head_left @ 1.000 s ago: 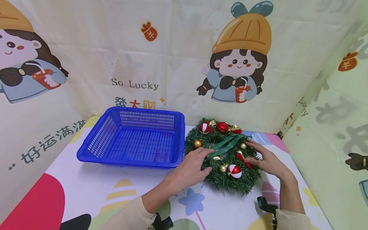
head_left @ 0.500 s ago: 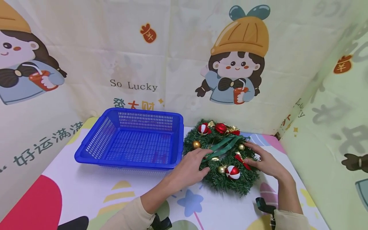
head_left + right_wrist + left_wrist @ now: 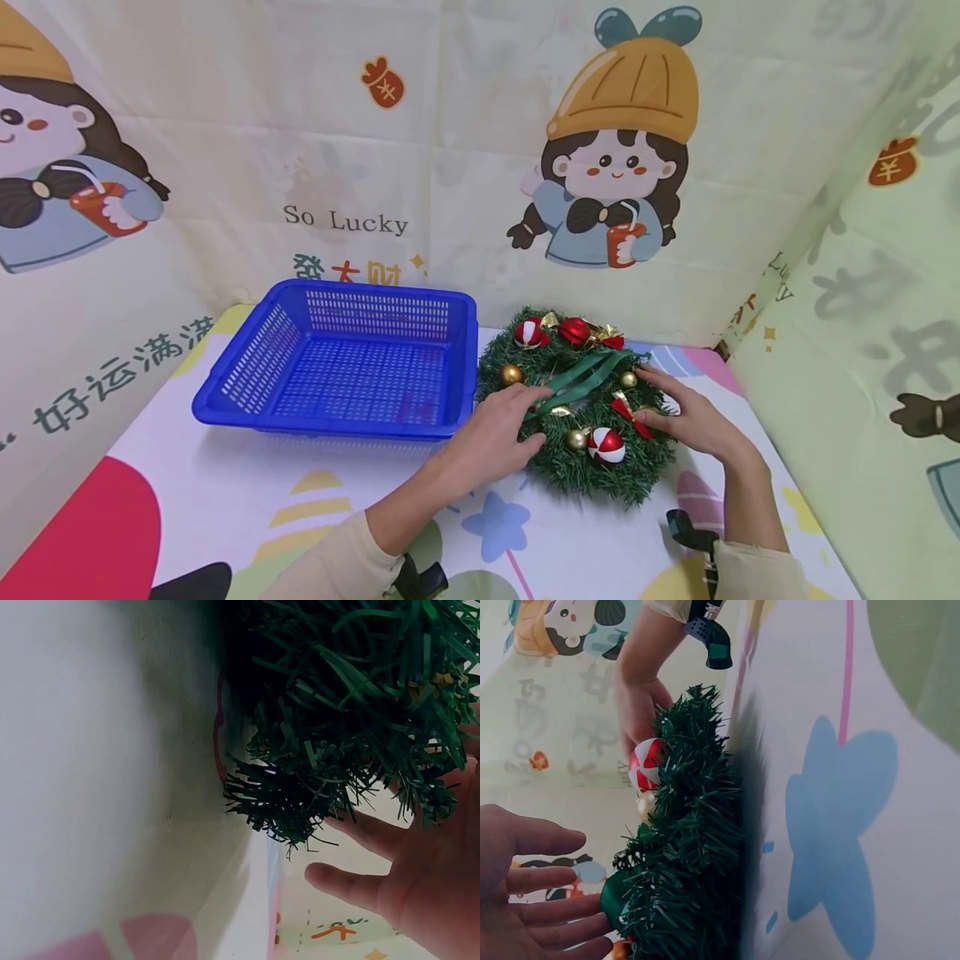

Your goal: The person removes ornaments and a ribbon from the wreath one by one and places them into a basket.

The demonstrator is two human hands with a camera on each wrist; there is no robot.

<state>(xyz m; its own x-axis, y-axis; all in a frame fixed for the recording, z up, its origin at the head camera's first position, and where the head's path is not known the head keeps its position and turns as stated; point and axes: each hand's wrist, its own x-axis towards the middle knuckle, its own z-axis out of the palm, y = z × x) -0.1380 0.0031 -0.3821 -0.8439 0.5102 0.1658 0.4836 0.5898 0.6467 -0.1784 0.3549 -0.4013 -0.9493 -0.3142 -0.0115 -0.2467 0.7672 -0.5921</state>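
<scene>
A green Christmas wreath lies on the table, trimmed with red-and-white, red and gold balls, small bows and a long green ribbon across its middle. My left hand is at the wreath's left side, near the ribbon's end; the left wrist view has its fingers extended and spread by the greenery. At the right side is my right hand, its thumb near a red bow. The right wrist view shows that hand's fingers spread, some hidden behind the branches.
Left of the wreath stands a blue plastic basket with slotted walls and nothing inside. A patterned cloth covers the table. Printed curtains rise behind and at both sides, close to the wreath's back.
The head view has shifted slightly. Both hands stay at the wreath's sides, and neither the wreath nor the basket has visibly moved on the table.
</scene>
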